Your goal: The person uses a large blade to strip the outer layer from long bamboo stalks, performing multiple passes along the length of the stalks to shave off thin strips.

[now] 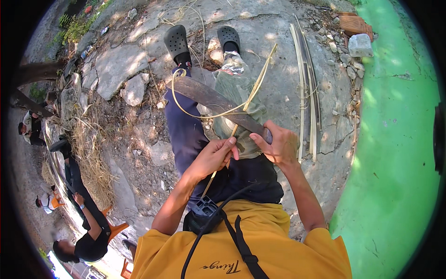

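Note:
My right hand (282, 145) grips the short handle of a broad, dark-bladed machete (200, 94), which lies slantwise above my lap and points to the far left. Between the thumb and fingers of my left hand (211, 158) is a thin bamboo strip (258, 83). It runs from my waist up past the blade, crossing it near the handle. A narrow curled shaving (175, 98) loops from the strip around the blade. Under the blade, a camouflage cloth (239, 93) covers my right leg.
Long pale and dark strips (302, 83) lie on the cracked concrete at right. Beyond them are a pale block (360, 45), rubble and a green surface (395, 153). Dry straw (93, 153) lies at left, near a person in black (90, 232) on an orange chair.

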A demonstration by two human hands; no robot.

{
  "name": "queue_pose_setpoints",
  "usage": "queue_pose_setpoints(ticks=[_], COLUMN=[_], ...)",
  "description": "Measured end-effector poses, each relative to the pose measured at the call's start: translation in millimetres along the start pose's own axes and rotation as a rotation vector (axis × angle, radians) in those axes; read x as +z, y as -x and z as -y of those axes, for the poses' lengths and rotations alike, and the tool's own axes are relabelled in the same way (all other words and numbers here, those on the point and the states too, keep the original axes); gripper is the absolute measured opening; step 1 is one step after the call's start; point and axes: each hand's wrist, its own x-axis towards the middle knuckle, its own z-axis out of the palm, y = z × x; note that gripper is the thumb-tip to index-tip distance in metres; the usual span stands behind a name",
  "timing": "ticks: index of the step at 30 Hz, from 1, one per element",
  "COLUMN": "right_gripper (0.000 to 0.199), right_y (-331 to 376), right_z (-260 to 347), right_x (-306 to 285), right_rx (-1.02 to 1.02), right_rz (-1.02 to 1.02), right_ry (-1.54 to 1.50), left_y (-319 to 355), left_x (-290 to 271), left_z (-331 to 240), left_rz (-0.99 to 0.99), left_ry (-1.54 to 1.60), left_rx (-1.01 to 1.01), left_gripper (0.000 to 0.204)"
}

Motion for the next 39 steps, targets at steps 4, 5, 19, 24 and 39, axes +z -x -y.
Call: queue_pose_setpoints(ticks=[4,5,19,24,39], right_gripper=[0.056,0.056,0.057,0.056,0.056], right_y=[4,3,-7,1,-8], right_z=[-2,-1,5,10,7], right_x=[4,2,23,27,28], right_rx=[-0.047,-0.045,0.002,-0.114,-0.111], right_rz=[0.013,0.025,0.055,0.031,-0.059], right_ry=[-0.022,-0.005,0.006,0.057,-0.004], left_y=[-5,-5,14,12,17], left_x=[0,-3,0,-4,-1], left_z=[9,13,17,14,14], left_rz=[-0.032,-0.013,-0.094,-0.057,-0.175], left_ry=[0.029,0.063,0.092,0.133,-0.098], left_rx=[0.032,0.04,0.053,0.062,0.1], left_gripper=[0.056,0.055,0.05,0.047,0.047])
